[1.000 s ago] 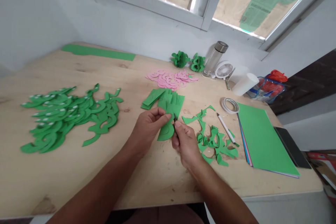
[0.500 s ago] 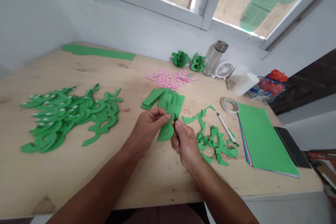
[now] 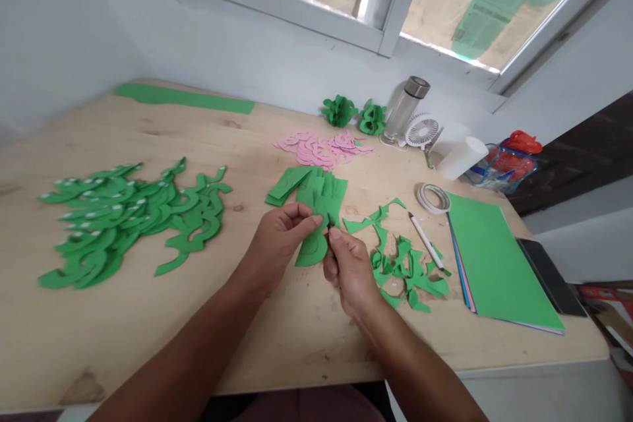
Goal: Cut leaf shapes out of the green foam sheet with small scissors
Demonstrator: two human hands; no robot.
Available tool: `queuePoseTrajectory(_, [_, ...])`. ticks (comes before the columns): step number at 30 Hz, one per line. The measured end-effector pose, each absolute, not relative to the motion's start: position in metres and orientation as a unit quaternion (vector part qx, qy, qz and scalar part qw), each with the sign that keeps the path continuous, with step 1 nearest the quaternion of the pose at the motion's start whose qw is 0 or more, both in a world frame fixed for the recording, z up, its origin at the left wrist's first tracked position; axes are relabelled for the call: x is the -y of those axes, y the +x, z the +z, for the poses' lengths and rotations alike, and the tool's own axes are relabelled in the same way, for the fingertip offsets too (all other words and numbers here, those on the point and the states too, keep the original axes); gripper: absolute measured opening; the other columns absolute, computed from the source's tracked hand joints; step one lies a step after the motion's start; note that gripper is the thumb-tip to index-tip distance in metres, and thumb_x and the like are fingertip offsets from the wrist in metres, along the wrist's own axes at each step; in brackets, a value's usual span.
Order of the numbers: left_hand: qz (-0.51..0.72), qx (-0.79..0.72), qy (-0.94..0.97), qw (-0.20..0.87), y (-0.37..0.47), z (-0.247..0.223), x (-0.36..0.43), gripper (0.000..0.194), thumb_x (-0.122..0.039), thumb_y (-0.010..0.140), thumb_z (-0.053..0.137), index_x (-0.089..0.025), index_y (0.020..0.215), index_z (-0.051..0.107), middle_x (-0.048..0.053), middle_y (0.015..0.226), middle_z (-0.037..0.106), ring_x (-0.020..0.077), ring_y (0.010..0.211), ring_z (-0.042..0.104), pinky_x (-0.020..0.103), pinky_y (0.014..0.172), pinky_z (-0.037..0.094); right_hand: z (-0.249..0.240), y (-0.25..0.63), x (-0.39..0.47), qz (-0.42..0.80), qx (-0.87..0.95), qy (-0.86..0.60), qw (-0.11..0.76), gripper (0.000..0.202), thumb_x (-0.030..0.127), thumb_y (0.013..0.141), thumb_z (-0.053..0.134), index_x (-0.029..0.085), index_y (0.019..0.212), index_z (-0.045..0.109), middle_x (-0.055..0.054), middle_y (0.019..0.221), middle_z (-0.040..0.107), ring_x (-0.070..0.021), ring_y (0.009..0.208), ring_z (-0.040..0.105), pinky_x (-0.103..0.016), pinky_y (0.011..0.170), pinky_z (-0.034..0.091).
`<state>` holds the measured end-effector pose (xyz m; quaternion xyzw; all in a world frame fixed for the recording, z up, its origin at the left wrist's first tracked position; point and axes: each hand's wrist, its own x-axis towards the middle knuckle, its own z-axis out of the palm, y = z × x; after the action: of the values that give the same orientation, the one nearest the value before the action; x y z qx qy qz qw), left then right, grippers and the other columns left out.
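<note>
Head camera shows a green paper piece [image 3: 309, 253] with a rounded near end and a faint curved line on it, and from this piece I give every place. Its long axis goes away from the person, from the rounded end toward a stack of green paper strips [image 3: 336, 192] just beyond it, with a slight lean to the right. The left hand [image 3: 281, 235] is at the left side of the piece and touches it; thumb and forefinger seem to pinch its upper part, while the other fingers are curled inward. The right hand [image 3: 352, 265] is at the right side, with fingers closed around a dark tool [image 3: 330, 225], probably small scissors, though the hand covers most of it. The important relation is therefore this: the paper lies to the right of the left fingers and to the left of the right ones, and the left hand is the nearer. The tool points away from the person, beside the right edge of the paper; whether its tip touches the paper, I cannot tell. To the right of the piece lie green paper offcuts [image 3: 404, 264], and well apart to the left is a pile of curved green cut-outs [image 3: 106, 237].
</note>
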<state>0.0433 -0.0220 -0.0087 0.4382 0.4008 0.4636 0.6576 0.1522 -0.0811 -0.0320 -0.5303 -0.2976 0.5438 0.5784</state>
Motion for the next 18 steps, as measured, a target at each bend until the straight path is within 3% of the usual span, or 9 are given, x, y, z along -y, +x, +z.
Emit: queuePoseTrajectory(18, [0.460,-0.404,0.418,0.671,0.0418,-0.0042,0.0230,0.018,-0.029,0.065,0.078,-0.021,0.063,0.063,-0.004,0.054,0.061,0.0116,0.051,0.051,0.024,0.050,0.040,-0.0321,0.1533,0.0804,0.554,0.295,-0.528,0.572,0.056,0.074,0.071,0.073,0.021,0.060,0.057,0.010,0.035,0.040,-0.0050,0.032,0.024,-0.022,0.036,0.015])
